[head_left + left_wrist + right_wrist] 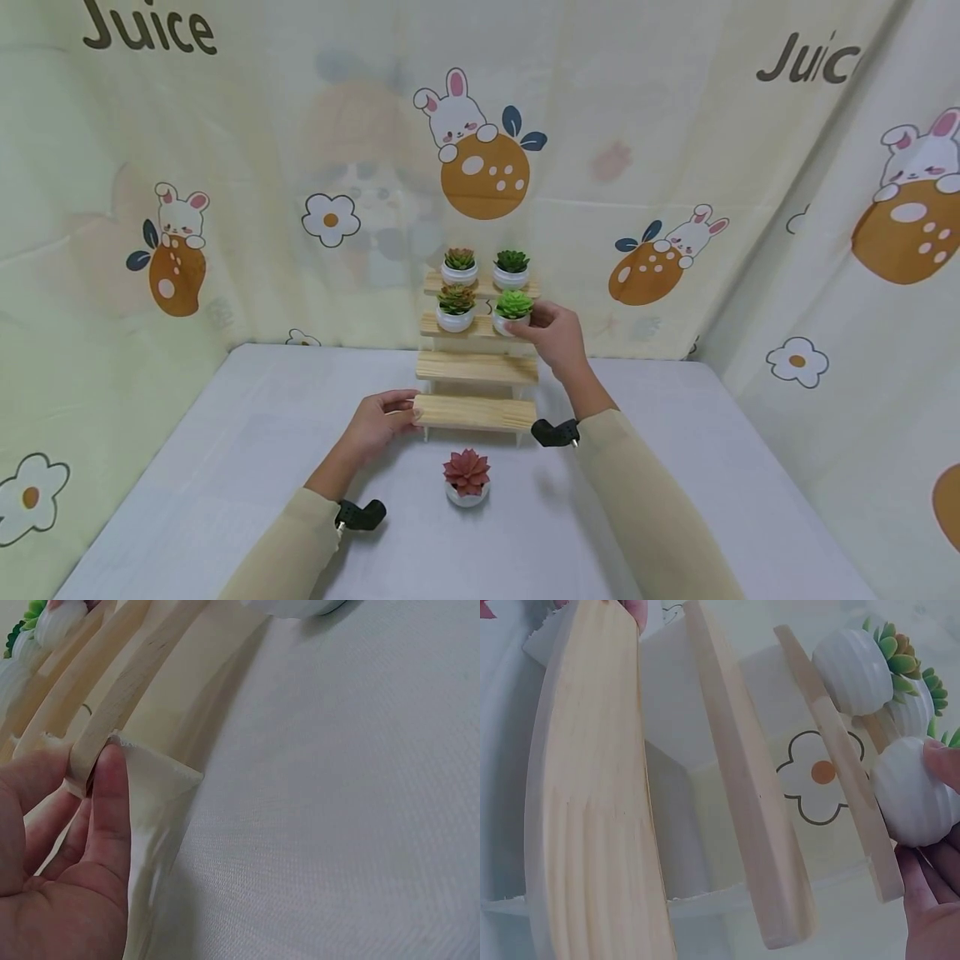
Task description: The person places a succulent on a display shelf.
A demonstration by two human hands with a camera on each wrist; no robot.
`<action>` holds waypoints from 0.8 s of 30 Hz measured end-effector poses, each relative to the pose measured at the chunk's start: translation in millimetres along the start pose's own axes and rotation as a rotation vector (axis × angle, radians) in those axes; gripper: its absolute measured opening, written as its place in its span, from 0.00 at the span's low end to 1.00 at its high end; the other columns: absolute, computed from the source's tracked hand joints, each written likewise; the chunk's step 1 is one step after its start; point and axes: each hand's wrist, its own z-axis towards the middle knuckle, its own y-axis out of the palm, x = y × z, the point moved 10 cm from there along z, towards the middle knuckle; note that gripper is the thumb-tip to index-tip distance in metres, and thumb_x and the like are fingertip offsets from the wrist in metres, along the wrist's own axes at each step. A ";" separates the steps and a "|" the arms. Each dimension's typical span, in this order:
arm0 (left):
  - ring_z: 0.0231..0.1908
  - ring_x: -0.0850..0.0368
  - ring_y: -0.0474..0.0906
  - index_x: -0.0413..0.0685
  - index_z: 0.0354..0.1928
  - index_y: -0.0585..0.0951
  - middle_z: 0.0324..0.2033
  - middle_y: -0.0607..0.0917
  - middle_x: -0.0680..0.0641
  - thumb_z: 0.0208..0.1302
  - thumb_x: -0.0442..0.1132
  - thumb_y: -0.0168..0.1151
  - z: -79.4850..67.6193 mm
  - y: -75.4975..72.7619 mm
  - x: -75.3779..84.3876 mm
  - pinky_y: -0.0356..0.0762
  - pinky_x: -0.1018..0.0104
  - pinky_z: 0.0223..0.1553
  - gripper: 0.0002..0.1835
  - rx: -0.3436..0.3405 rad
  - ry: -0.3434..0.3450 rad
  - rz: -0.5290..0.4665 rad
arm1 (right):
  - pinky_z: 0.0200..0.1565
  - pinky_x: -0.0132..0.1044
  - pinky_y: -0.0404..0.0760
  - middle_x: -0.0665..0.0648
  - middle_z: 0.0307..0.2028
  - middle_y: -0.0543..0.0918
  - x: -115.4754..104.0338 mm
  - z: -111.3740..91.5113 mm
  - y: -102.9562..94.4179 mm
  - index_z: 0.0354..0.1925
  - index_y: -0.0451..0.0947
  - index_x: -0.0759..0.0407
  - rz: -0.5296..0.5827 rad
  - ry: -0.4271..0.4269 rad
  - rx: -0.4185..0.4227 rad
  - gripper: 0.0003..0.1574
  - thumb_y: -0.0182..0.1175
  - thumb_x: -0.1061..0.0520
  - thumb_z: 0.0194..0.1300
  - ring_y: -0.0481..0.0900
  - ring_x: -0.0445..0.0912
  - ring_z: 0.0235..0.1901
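Observation:
My right hand (pixel 553 335) holds the white pot of a bright green succulent (pixel 513 305) at the right end of the stand's second step from the top. In the right wrist view its thumb lies on the ribbed white pot (pixel 915 791), with fingers behind it. With thumb and fingers, my left hand (pixel 378 427) pinches the left end of the lowest wooden step (pixel 476 412); the left wrist view shows that step's end (pixel 90 754) between them. Beside the held pot stands a brownish-green succulent (pixel 456 308). On the top step are a reddish-green succulent (pixel 460 265) and a dark green one (pixel 512 268).
A red succulent (pixel 467 477) in a white pot stands on the white table (pixel 300 392) before the stand. The third step (pixel 477 367) is bare wood. A printed curtain (pixel 360 283) hangs right behind the stand, and another side of it runs along the right.

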 end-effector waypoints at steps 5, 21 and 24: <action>0.38 0.52 0.82 0.39 0.55 0.77 0.45 0.80 0.37 0.57 0.26 0.62 -0.6 0.1 0.4 0.85 0.57 0.41 0.21 0.005 -0.005 -0.010 | 0.51 0.41 0.82 0.55 0.49 0.82 3.0 1.7 0.8 0.53 0.78 0.53 -0.034 0.008 0.006 0.34 0.73 0.45 0.47 0.79 0.47 0.49; 0.37 0.53 0.81 0.37 0.55 0.77 0.44 0.79 0.37 0.58 0.26 0.62 -2.5 1.4 1.9 0.85 0.57 0.42 0.21 0.000 0.004 -0.024 | 0.56 0.39 0.79 0.61 0.56 0.77 0.0 -40.3 -6.9 0.59 0.72 0.61 0.117 -0.123 0.167 0.40 0.73 0.50 0.50 0.77 0.51 0.56; 0.37 0.53 0.81 0.37 0.55 0.77 0.44 0.79 0.37 0.58 0.26 0.62 -1.9 1.7 1.9 0.85 0.56 0.43 0.21 -0.001 0.005 -0.019 | 0.58 0.43 0.77 0.64 0.55 0.78 -3.6 -59.8 -7.4 0.58 0.73 0.63 0.155 -0.158 0.213 0.38 0.73 0.53 0.50 0.76 0.53 0.55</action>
